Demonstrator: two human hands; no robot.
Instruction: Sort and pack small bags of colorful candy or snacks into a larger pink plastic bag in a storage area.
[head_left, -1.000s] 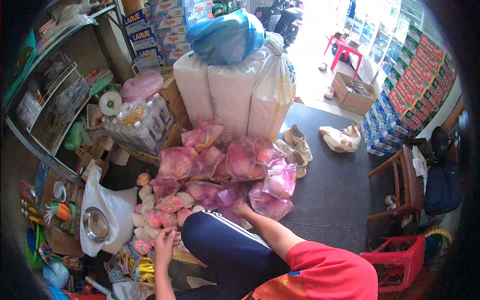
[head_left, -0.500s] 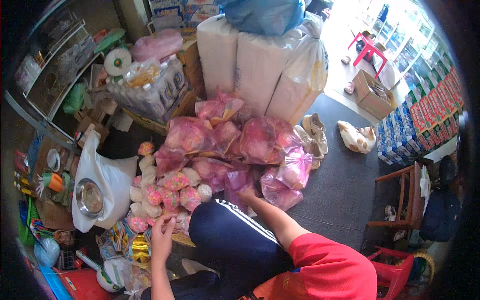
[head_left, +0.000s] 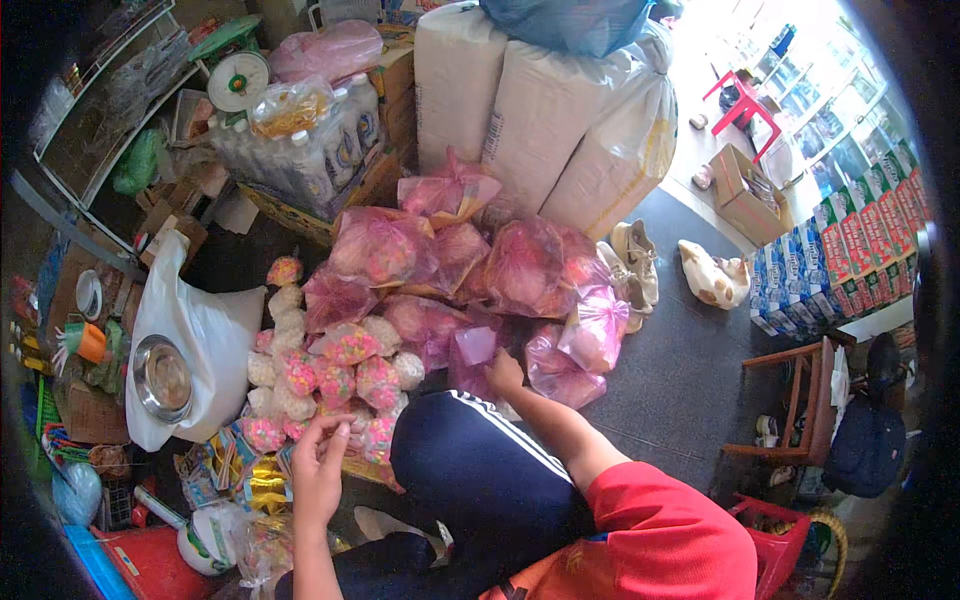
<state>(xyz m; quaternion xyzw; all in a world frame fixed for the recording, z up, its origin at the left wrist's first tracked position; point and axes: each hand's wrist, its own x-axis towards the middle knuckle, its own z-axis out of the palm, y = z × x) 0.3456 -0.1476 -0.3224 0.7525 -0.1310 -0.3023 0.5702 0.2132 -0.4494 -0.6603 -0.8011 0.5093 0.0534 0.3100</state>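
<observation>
My right hand (head_left: 505, 374) reaches past my knee, its fingers closed on the edge of a thin pink plastic bag (head_left: 468, 372). The bag looks mostly flat, with a pale patch near its top. My left hand (head_left: 320, 448) hovers left of the knee, fingertips bent toward the thumb; whether anything small is between them does not show. Just beyond it lies a heap of small clear bags (head_left: 377, 383), some with pink and yellow pieces, others with whitish contents. Behind the heap, several filled pink bags (head_left: 385, 247) sit together, knotted at the top.
A white sack (head_left: 215, 325) with a metal bowl (head_left: 163, 378) on it stands at left. Tall white wrapped packs (head_left: 545, 110) rise at the back, beside bottled drinks (head_left: 300, 150). Shoes (head_left: 637, 260) and a cat (head_left: 712, 274) are on the dark floor at right, near stacked cartons (head_left: 800, 270).
The view has shifted slightly. My right hand stays at the pink bag, which now shows a pale patch near its top. My left hand remains beside the small bags, fingers still bent.
</observation>
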